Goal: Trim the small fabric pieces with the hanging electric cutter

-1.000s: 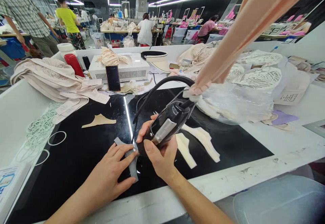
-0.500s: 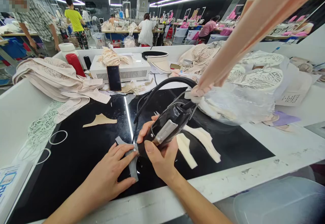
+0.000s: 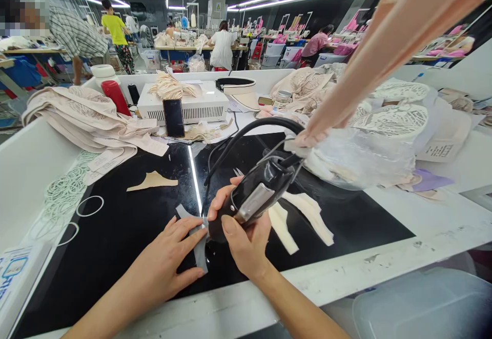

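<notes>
My right hand (image 3: pixel 248 244) is wrapped round a black corded power tool (image 3: pixel 255 195), held tilted with its lower end at the work surface. A pinkish-beige fabric strip (image 3: pixel 346 85) is tied to the tool's upper end and runs up to the right. Under the fingers of my left hand (image 3: pixel 172 252) lies a thin, greyish translucent curved piece (image 3: pixel 200 257). Those fingers are spread and press it flat beside the tool's tip. The tip itself is hidden by my right fingers. Two cream cut pieces (image 3: pixel 283 228) lie right of the tool.
A beige cut piece (image 3: pixel 154 181) lies on the black mat (image 3: pixel 115 246). Behind stand a phone (image 3: pixel 173 117) and a white vented box (image 3: pixel 205 108). Pale fabric (image 3: pixel 80 118) and green elastic loops (image 3: pixel 63 190) are at left; plastic-wrapped lace cups (image 3: pixel 395 118) at right.
The tool and my right hand have shifted very slightly, while my left hand stays on the greyish piece. In the background, the person in a checked shirt has bent forward.
</notes>
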The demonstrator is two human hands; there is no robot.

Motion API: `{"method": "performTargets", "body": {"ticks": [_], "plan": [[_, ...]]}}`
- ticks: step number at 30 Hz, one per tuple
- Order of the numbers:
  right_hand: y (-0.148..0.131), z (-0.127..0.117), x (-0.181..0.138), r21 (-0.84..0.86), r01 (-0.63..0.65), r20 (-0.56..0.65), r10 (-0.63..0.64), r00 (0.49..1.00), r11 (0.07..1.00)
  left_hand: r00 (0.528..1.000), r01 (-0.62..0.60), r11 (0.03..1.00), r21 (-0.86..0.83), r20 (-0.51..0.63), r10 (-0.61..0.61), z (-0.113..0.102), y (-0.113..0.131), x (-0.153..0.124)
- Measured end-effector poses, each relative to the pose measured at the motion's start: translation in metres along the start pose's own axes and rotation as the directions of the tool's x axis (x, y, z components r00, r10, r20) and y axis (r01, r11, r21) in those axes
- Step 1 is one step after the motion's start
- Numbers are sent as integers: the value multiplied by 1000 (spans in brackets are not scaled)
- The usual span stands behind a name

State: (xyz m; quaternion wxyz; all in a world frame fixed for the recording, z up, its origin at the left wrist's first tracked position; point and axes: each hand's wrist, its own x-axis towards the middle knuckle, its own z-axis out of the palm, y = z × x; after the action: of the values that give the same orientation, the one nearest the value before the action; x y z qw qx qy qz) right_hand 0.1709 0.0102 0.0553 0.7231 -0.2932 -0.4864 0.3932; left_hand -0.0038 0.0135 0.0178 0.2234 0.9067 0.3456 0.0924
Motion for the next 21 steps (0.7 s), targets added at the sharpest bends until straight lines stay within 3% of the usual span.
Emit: {"method": "performTargets", "body": {"ticks": [7, 15, 21], "plan": [[4, -1, -7, 28, -49, 78, 47, 996, 998, 999, 11, 1000, -1, 36, -11, -1, 1, 2], [1, 2, -7, 16, -31, 21, 31, 999, 999, 1000, -20, 1000, 2, -4, 20, 1, 0, 0], [0, 0, -7, -28, -44, 68, 45, 997, 999, 1000, -15, 999, 28, 1, 15, 0, 2, 0]]}}
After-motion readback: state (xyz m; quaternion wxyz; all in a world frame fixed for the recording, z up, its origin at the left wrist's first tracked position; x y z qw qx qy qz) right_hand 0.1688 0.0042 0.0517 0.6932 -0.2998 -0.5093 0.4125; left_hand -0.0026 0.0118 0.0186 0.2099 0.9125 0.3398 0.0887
